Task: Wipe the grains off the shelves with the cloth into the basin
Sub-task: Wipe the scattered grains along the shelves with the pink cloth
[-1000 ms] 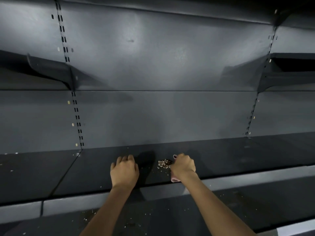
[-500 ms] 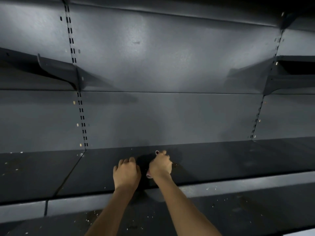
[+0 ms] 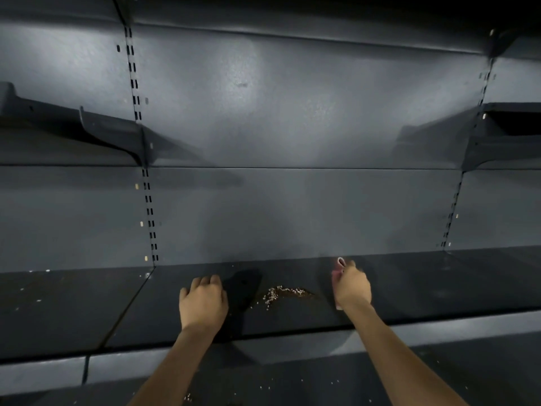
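Note:
A small pile of pale grains (image 3: 282, 294) lies on the dark shelf (image 3: 409, 285), between my two hands. My right hand (image 3: 351, 287) rests on the shelf to the right of the pile, closed on a pink cloth (image 3: 338, 268) that peeks out above and below the fingers. My left hand (image 3: 203, 298) lies palm down to the left of the pile with curled fingers; it holds nothing that I can see. No basin is in view.
A lower shelf (image 3: 263, 382) in front carries scattered grains. The left shelf section (image 3: 58, 306) has a few specks. Shelf brackets (image 3: 111, 133) jut out at upper left and upper right. Slotted uprights run down the back panel.
My right hand with the cloth has swept left up to my left hand and then pulled back to the right. The grain pile shows again, now spread in a short streak.

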The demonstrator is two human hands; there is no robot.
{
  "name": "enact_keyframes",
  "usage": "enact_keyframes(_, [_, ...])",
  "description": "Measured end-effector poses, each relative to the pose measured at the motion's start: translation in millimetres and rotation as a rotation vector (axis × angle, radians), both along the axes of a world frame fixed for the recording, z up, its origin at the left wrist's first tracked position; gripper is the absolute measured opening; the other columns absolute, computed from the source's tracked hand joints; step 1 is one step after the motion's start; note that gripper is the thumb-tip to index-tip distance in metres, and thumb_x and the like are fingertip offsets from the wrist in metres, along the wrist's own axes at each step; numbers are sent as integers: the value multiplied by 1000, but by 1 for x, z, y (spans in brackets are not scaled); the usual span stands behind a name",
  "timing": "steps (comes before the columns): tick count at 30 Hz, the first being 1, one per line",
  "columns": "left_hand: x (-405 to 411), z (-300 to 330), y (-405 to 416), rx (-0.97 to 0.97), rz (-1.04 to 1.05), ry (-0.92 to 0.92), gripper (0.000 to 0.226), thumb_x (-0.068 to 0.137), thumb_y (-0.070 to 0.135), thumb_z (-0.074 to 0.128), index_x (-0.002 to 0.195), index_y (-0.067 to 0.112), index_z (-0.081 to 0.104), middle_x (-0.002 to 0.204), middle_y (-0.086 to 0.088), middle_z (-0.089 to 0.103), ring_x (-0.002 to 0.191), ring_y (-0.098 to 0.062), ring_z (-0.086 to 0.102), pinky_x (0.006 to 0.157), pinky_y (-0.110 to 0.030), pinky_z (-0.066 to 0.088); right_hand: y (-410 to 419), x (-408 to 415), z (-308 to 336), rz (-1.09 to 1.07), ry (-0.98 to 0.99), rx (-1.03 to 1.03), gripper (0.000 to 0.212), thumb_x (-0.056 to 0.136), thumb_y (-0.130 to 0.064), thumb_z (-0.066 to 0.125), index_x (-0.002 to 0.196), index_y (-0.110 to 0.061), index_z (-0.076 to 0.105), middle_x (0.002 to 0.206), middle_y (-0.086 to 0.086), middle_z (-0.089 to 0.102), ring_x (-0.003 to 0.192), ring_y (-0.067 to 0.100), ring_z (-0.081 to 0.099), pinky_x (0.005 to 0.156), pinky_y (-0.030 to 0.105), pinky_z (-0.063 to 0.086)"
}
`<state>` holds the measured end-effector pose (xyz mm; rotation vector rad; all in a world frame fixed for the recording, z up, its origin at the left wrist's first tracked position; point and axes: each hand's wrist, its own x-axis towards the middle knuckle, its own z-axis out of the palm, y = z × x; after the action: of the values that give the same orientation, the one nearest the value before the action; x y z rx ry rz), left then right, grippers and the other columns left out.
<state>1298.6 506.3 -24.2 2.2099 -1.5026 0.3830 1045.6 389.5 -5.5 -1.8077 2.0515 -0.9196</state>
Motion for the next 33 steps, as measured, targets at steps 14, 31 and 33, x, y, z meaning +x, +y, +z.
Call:
enact_keyframes(14, [-1,-1,-1,-83,64,158,18,94,23,41,99,18,58,94,0,63,97,-17,56,87,-32,43,6,100,-12,397,78,82,30,92,-26,45,91,-6,67,101,12,65,93,28,63,83,33,50])
enact_keyframes(31, [-2,2,6,-11,47,87,22,94,25,39,105,16,56,102,0,62,102,-17,55,88,-31,43,23,126,-17,401,-233,-84,26,90,-25,56,94,-1,64,101,14,62,92,30,62,75,29,46])
enact_keyframes(33, [-1,2,5,-13,37,90,21,94,25,40,105,16,56,102,-1,62,102,-18,55,88,-31,43,26,110,-9,366,-187,-139,24,91,-22,57,96,0,62,106,16,59,95,32,61,79,31,46])
